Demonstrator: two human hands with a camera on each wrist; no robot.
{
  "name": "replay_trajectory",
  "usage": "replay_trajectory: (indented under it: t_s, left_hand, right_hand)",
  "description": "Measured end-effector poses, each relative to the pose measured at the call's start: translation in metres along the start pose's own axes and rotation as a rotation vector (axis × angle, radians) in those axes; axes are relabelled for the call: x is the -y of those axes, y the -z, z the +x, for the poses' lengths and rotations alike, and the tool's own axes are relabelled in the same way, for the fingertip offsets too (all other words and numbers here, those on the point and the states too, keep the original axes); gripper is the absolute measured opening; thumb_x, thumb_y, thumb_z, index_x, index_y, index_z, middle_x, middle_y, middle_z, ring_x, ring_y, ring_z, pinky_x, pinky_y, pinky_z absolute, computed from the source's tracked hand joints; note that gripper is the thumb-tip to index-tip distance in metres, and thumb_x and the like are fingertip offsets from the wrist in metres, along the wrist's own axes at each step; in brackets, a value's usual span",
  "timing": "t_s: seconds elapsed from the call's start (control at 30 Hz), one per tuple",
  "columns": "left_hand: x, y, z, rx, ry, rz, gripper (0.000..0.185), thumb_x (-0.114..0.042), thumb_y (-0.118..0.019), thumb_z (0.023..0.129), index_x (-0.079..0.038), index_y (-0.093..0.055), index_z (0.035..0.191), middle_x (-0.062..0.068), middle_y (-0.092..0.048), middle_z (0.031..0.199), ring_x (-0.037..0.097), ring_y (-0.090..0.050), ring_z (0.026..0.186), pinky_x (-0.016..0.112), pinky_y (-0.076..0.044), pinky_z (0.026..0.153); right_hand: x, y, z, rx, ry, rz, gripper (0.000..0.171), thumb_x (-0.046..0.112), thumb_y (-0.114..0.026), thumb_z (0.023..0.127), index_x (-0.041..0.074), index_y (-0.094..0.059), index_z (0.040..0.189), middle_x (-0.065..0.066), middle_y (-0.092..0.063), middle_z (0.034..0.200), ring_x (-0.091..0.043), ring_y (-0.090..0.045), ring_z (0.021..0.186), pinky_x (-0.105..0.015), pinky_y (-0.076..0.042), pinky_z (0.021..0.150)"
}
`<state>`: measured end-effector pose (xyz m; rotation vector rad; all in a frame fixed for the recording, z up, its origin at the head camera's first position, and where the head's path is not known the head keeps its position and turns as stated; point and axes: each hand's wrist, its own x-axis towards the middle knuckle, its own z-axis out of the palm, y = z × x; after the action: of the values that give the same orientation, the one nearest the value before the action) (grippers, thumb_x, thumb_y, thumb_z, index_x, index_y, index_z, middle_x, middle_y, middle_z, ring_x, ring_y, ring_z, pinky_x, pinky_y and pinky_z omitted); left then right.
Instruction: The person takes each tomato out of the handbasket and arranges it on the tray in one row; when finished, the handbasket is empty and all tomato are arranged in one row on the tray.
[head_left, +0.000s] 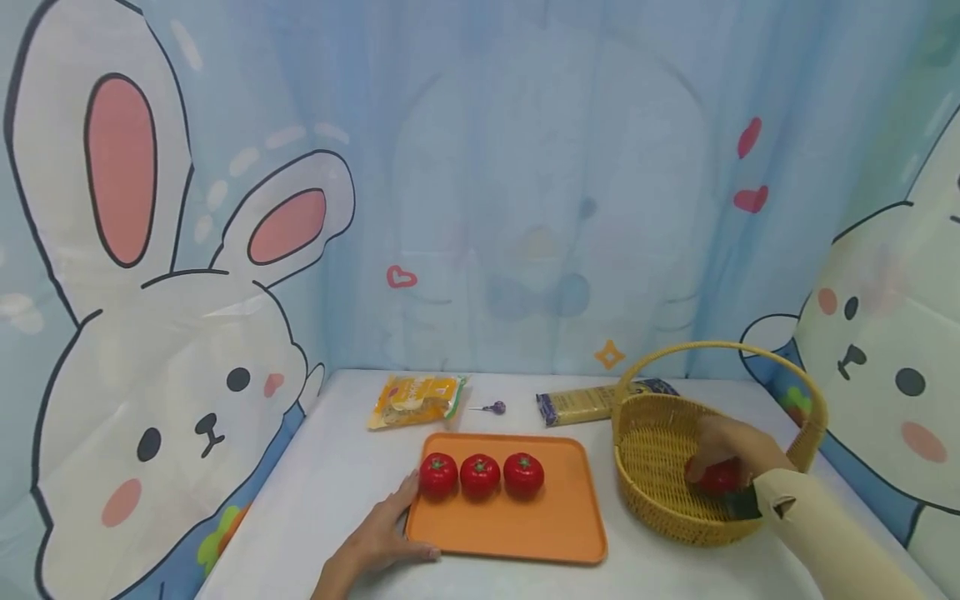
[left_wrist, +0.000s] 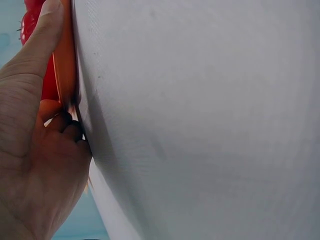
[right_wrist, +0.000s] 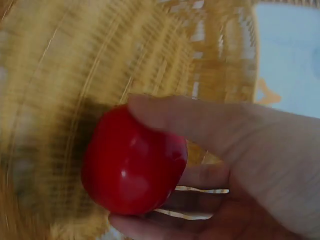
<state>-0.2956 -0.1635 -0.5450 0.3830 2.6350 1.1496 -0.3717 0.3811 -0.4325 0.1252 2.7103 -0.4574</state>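
Note:
In the head view, an orange tray (head_left: pixel 517 533) lies on the white table with three red tomatoes in a row: a left one (head_left: pixel 438 476), a middle one (head_left: pixel 480 477) and a right one (head_left: pixel 523 475). My left hand (head_left: pixel 381 533) holds the tray's near left corner, thumb at the front edge and fingers along the left side. Inside the yellow wicker basket (head_left: pixel 652 450), my right hand (head_left: pixel 738 446) grips another tomato (right_wrist: pixel 132 165). The right wrist view shows thumb and fingers around it, close over the woven bottom; contact with the bottom cannot be told.
Behind the tray lie a yellow food packet (head_left: pixel 420 402) and a small purple-headed item (head_left: pixel 495 407). A long gold packet (head_left: pixel 577 405) lies partly behind the basket, whose tall handle (head_left: pixel 705 345) arches over its opening. A rabbit-print curtain (head_left: pixel 525 208) hangs behind the table.

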Motion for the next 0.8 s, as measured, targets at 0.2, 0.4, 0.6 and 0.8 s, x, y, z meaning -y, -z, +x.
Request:
replay_trajectory:
  t_s: [0.2,0.4,0.6,0.8]
  left_hand:
    - [0.0,-0.001,0.0,-0.01,0.017,0.008,0.127,-0.057,-0.09,0.066,-0.013,-0.02,0.163,0.013,-0.022,0.167,0.04,-0.022,0.151,0.065,-0.023,0.118]
    - [0.0,-0.002,0.001,-0.008,0.012,0.013,0.126,-0.055,-0.09,0.067,-0.013,-0.02,0.163,0.013,-0.022,0.167,0.041,-0.022,0.151,0.065,-0.024,0.119]
    - [0.001,-0.001,0.001,-0.002,-0.006,0.01,0.126,-0.055,-0.09,0.068,-0.012,-0.02,0.163,0.013,-0.022,0.167,0.04,-0.022,0.151,0.065,-0.022,0.119]
    - [0.002,0.0,0.0,-0.009,-0.013,0.011,0.126,-0.056,-0.09,0.067,-0.013,-0.02,0.163,0.013,-0.022,0.167,0.041,-0.023,0.151,0.065,-0.023,0.119]
  right_hand:
    - [0.019,-0.008,0.012,-0.025,0.103,0.123,0.062,0.033,-0.086,0.077,-0.013,-0.056,0.107,-0.018,-0.063,0.092,-0.028,-0.066,0.082,-0.04,-0.063,0.067]
    - [0.022,-0.014,0.019,-0.04,0.213,0.319,0.068,0.033,-0.077,0.088,-0.02,-0.056,0.125,-0.017,-0.07,0.101,-0.025,-0.069,0.092,-0.042,-0.063,0.079]
    - [0.01,-0.024,0.013,0.01,0.293,0.521,0.07,0.026,-0.074,0.092,-0.022,-0.045,0.134,-0.023,-0.066,0.117,-0.028,-0.068,0.102,-0.046,-0.061,0.087]
    - [0.006,-0.027,0.003,0.027,0.352,0.573,0.063,0.027,-0.073,0.092,-0.014,-0.05,0.135,-0.018,-0.064,0.121,-0.025,-0.064,0.104,-0.043,-0.059,0.088]
